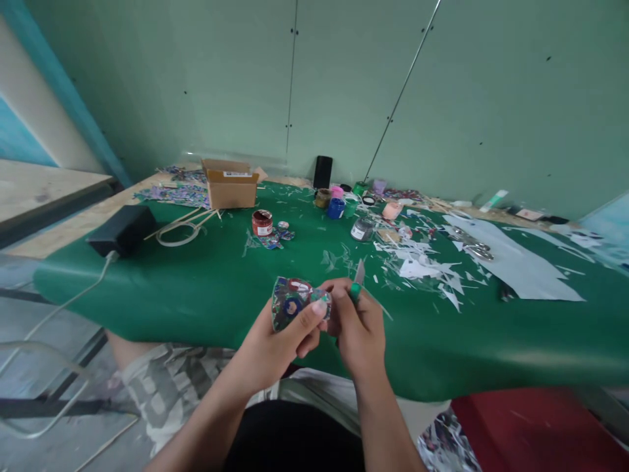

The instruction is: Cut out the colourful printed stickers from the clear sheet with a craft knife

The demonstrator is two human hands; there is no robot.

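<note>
My left hand is closed on a small patterned piece with dark blue, red and green shapes and a shiny, clear-looking edge. Its thumb presses on the right end of the piece. Close beside it, my right hand is wrapped round a green-handled knife, its pale blade pointing up and away from me. The right fingertips meet the piece's right end; whether they grip it too is hidden. Both hands are above the front part of the green-covered table.
Paint jars, among them a red jar, a blue jar and a grey jar, stand ahead. White scraps litter the right, near scissors on a white sheet. A cardboard box and a black block sit left.
</note>
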